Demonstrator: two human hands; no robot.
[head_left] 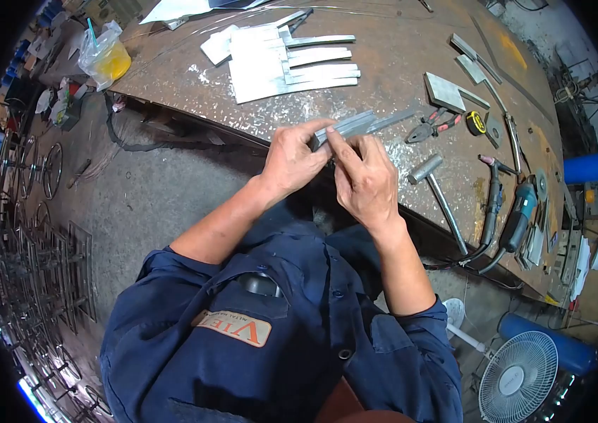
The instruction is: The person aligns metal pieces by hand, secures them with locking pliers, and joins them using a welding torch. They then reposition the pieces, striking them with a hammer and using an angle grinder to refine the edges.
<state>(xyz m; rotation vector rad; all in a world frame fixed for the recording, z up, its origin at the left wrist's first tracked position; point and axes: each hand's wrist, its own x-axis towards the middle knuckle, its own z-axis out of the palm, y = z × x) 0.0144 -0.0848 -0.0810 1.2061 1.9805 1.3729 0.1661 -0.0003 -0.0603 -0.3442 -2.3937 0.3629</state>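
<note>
Above the bench's near edge, I hold a small bundle of grey metal strips (352, 125) in both hands. My left hand (290, 161) is closed around the bundle's near end, thumb along the top. My right hand (369, 178) grips the same end from the right, its index finger on the strips; some of its fingers are hidden. From the hands the strips point away to the right, with one reaching farther than the others. Beyond them lie flat metal plates (257, 60) and several separate strips (324, 73). Pliers (427, 127) with red-and-black handles rest near the strips' far end.
On the rusty workbench (391, 42), a hammer (440, 194), tape measure (477, 123), welding torch (494, 194) and angle grinder (520, 217) lie to the right. A bagged yellow drink (110, 62) hangs at the left corner. A fan (517, 377) stands lower right.
</note>
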